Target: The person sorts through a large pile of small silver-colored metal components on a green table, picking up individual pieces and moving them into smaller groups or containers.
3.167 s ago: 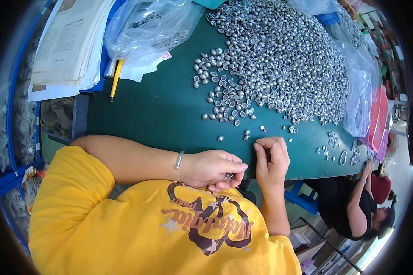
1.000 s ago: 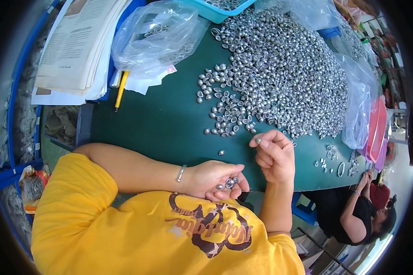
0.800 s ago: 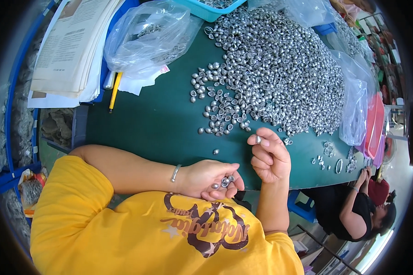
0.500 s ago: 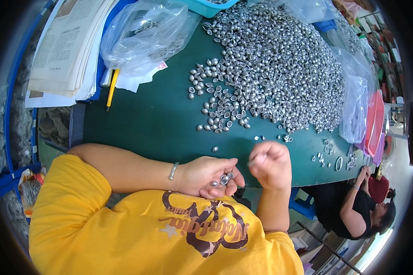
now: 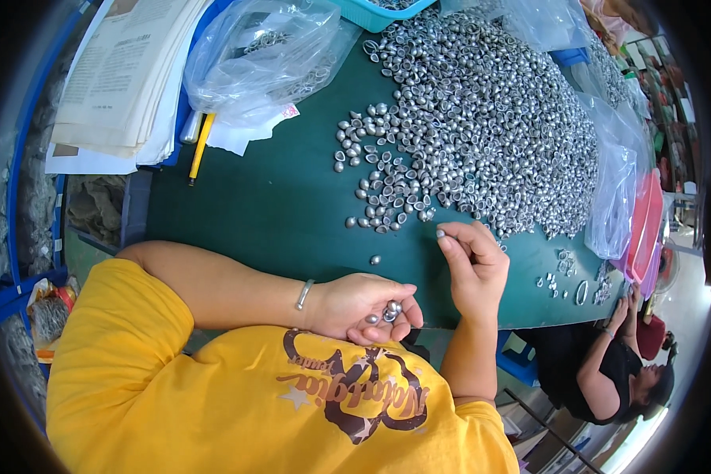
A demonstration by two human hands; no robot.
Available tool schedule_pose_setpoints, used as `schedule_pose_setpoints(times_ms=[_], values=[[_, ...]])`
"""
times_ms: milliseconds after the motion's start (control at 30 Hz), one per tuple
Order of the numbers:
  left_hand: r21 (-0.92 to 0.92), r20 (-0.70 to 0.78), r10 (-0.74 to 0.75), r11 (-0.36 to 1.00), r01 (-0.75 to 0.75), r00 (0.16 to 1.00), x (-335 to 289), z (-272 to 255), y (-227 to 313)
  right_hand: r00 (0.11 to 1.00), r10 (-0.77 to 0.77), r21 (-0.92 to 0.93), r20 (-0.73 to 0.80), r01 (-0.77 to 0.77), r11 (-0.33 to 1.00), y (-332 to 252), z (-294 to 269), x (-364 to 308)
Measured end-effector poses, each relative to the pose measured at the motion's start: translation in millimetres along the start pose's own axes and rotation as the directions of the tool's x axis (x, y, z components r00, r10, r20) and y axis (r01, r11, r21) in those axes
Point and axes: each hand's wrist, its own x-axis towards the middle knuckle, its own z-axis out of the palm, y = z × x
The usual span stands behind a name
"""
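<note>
My left hand (image 5: 347, 304) is turned palm up with its fingers curled, cradling several small silver teardrop-shaped metal pieces (image 5: 390, 311) close to my yellow shirt. Between thumb and forefinger, my right hand (image 5: 479, 265) pinches one small silver metal piece (image 5: 441, 234) over the table. Just beyond it spreads a large heap of similar hollow, domed silver pieces (image 5: 490, 126). One lone silver piece (image 5: 375, 260) lies on the green table (image 5: 253, 213) between the heap and my left hand.
At the left stand stacked papers (image 5: 126, 79), a yellow cutter (image 5: 201, 150) and a clear plastic bag (image 5: 265, 63). A turquoise basket (image 5: 379, 17) sits at the back. To the right are another plastic bag (image 5: 612, 182), a red tray (image 5: 646, 225) and a seated person (image 5: 604, 367).
My right hand has moved up toward the heap and turned, its pinched piece now clearly visible. The left hand still cradles its pieces; the whole view has shifted slightly.
</note>
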Motion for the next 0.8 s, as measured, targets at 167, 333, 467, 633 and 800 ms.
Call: schedule_pose_setpoints(times_ms=[167, 333, 467, 633, 800], values=[[-0.017, -0.006, -0.023, 1.0, 0.023, 1.0, 0, 1, 1, 0.965, 0.1, 0.477, 0.244, -0.209, 0.854, -2, -13, -5], [0.031, -0.008, -0.008, 0.999, 0.008, 1.0, -1, 0, 0, 0.835, -0.063, 0.166, 0.546, -0.034, 0.985, -17, -22, 5], [0.002, -0.014, -0.015, 1.0, 0.015, 1.0, 0, 0, 1, 0.993, -0.099, -0.367, 0.065, 0.116, 0.923, -9, -10, 20], [0.027, -0.013, -0.028, 0.999, 0.029, 1.0, -2, 2, 3, 0.986, -0.155, -0.489, -0.055, 0.109, 0.866, 3, 3, 26], [0.014, -0.016, -0.02, 1.0, 0.02, 1.0, -1, 0, 2, 0.998, -0.013, -0.136, -0.06, 0.004, 0.991, 11, -8, 24]])
